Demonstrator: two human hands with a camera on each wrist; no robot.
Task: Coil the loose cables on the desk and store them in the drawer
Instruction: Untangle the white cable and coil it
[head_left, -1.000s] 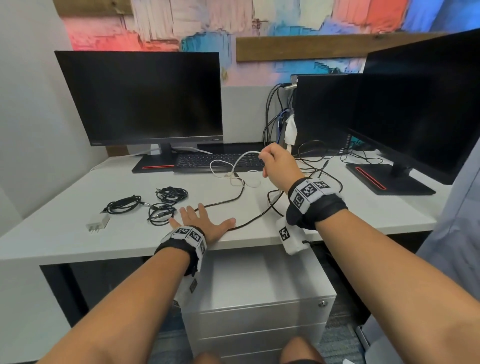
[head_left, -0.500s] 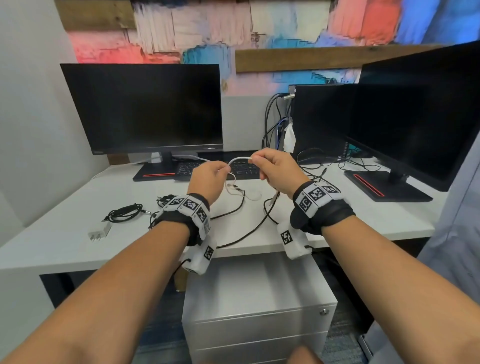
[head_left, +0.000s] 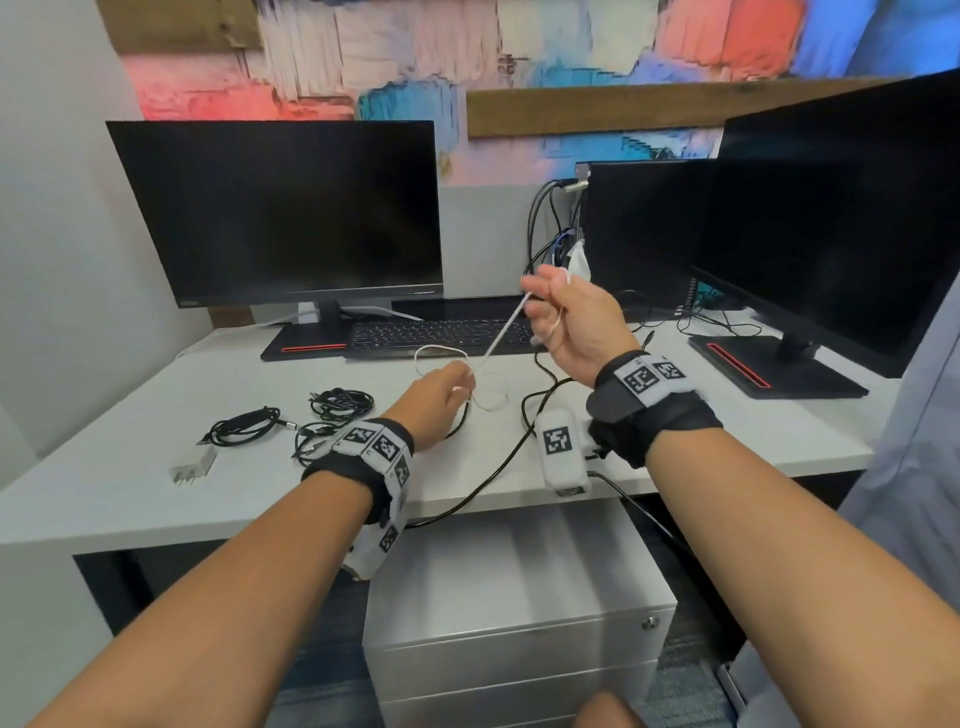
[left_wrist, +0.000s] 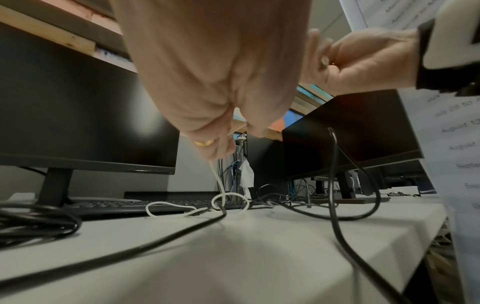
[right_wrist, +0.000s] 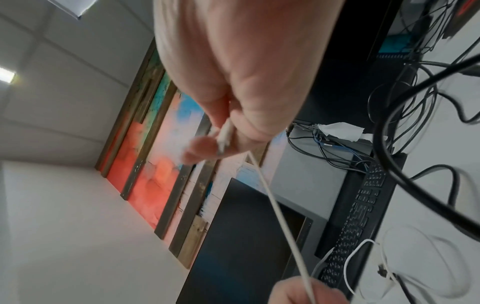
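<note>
A thin white cable (head_left: 501, 335) runs taut between my two hands above the desk (head_left: 104, 499). My right hand (head_left: 543, 306) is raised in front of the keyboard and pinches the cable's plug end (right_wrist: 223, 137). My left hand (head_left: 464, 378) is lower and nearer, its fingers pinching the cable (left_wrist: 217, 179); the rest lies in loose loops (left_wrist: 182, 207) on the desk. A long black cable (head_left: 498, 467) trails over the desk's front edge. Two coiled black cables (head_left: 244, 426) (head_left: 340, 402) lie at the left. The drawer unit (head_left: 519, 597) under the desk is shut.
A white charger plug (head_left: 192, 467) lies near the left coil. A keyboard (head_left: 441, 332) and a monitor (head_left: 280, 213) stand behind the hands, with a second monitor (head_left: 841, 223) at the right. Tangled cables (head_left: 550, 234) hang between the monitors.
My left hand left the desk top and took the white cable beside the right hand. Then the right hand rose, the left dropped, and the cable pulled straight between them.
</note>
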